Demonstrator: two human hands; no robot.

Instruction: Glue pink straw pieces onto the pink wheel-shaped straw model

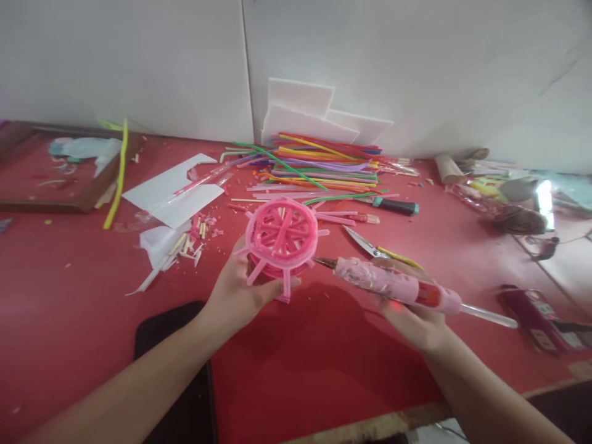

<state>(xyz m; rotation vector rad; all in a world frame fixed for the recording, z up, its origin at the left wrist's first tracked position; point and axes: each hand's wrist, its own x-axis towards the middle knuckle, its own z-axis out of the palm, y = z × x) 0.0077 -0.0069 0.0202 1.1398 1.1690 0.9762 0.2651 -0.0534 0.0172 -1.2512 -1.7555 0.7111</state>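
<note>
My left hand (245, 287) is closed around the lower left side of a pink spoked wheel (283, 231), built from straws or sticks, with short pegs sticking out of its rim. The wheel's face is tilted up toward me. In my right hand (411, 314) lies a pink glue gun (388, 285), with a clear glue stick (490, 316) jutting from its rear end. Its dark nozzle points left, and the tip is at or very near the wheel's right rim; I cannot tell whether they touch. Part of my left fingers is hidden behind the wheel.
Behind the wheel lies a pile of coloured straws (324, 163) before white foam boards (300, 102). Scissors (365, 242) and a cutter knife (395, 205) lie near my right hand. Scraps (194, 237), white paper (173, 194) and a black phone-like slab (185, 394) are on the left.
</note>
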